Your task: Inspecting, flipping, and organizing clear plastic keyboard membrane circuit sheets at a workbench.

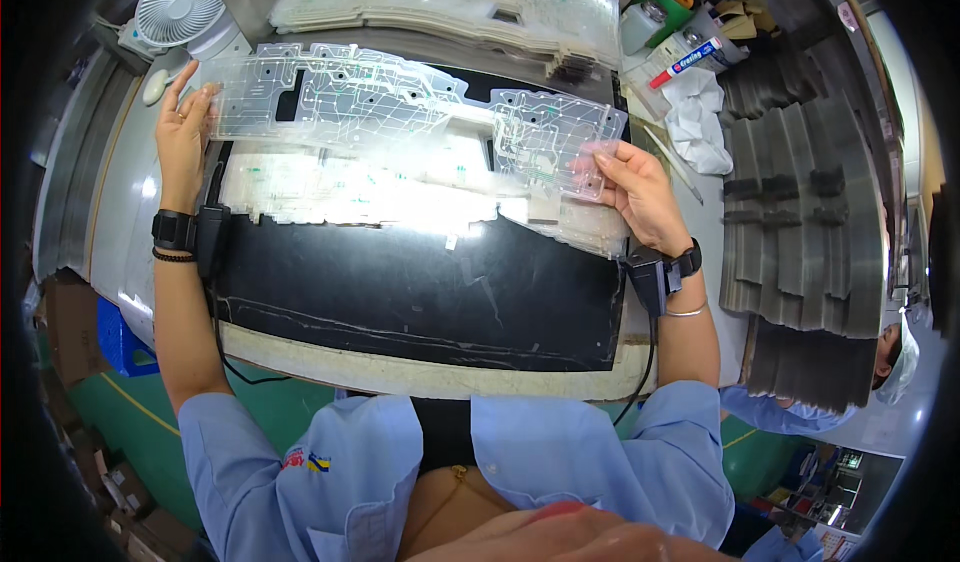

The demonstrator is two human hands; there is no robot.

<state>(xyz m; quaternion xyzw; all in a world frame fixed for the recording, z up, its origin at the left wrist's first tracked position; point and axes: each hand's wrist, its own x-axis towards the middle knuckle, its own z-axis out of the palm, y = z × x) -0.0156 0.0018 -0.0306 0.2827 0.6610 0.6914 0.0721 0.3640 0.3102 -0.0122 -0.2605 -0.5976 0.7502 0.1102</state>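
Factory bench with black mat (420, 292), backlit at the far part; above it, a clear membrane circuit sheet (400, 112), long axis left to right; left hand (182, 127) pinching its left end, right hand (635, 187) gripping its right end.

plastic sheet (400, 102): clear, thin green and grey line pattern | mat (420, 282): black | fan (180, 2): white | sleeves (620, 452): light blue | wrist straps (175, 230): black | cloth (700, 122): white | stacked panels (810, 212): dark grey
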